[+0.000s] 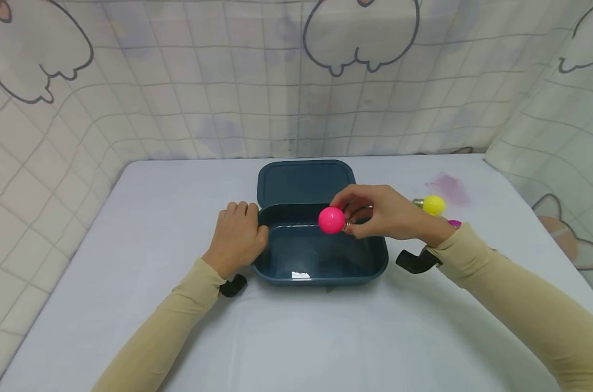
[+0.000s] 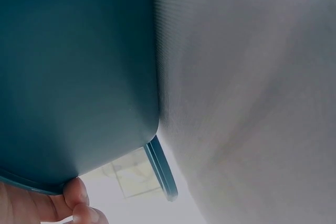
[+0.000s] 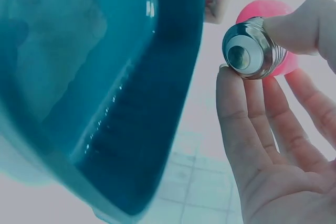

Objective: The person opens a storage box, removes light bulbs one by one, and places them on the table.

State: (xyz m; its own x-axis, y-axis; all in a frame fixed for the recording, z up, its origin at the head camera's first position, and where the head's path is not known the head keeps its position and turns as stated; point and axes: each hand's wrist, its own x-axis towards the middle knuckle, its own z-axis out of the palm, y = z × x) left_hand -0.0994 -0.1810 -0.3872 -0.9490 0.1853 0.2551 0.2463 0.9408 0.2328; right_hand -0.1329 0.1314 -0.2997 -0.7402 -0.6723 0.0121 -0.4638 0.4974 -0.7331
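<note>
A dark blue-green plastic box [image 1: 321,281] stands uncovered on the table, with nothing visible inside. My left hand [image 1: 240,234] grips its left rim, the fingers curled at the edge; in the left wrist view the fingertips [image 2: 79,192] meet that rim. Over the box's right half, my right hand [image 1: 389,212] pinches a pink light bulb [image 1: 332,220] by its metal screw base. The right wrist view shows the thumb and fingers around the silver base [image 3: 252,51], its end toward the camera. Behind the box lies its matching lid [image 1: 306,182].
To the right, beyond my right wrist, lies a yellow bulb [image 1: 433,205]. A magenta object [image 1: 455,223] beside it is mostly hidden by the sleeve. The white tablecloth has a pinkish stain [image 1: 448,188], and a checked curtain [image 1: 277,81] hangs at the back and sides.
</note>
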